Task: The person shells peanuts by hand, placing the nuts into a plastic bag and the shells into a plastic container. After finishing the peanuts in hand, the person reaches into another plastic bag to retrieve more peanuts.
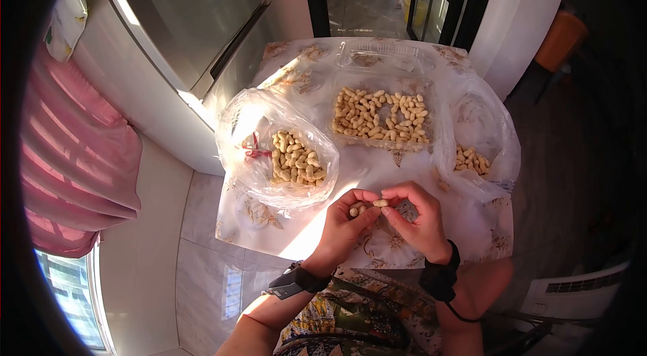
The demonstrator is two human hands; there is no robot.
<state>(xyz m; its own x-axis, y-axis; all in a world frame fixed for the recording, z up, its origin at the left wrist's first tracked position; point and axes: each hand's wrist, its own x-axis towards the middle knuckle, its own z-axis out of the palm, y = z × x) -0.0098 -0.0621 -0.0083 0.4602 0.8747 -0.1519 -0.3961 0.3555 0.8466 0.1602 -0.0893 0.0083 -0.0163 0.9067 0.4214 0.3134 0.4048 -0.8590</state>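
Left hand (345,226): is curling its fingers narrowly and is holding a few loose peanuts (357,210) inside them
Right hand (423,213): is pinching one single peanut (381,203) between thumb and forefinger, so the gap of the fingers is being narrow
Single peanut: is staying between the two hands, above the near part of the table (367,170); if the left thumb is also touching it, I cannot tell
Left bag (232,170): is standing on the left side of the table and is holding a heap of peanuts (296,159), with a red tie (253,152) lying beside them
Clear container (384,145): is resting between the two bags, farther from the hands, and is carrying many peanuts in it
Right bag (502,133): is sitting to the right of the container and is holding a smaller heap
Wrists: both are wearing dark straps (439,274)
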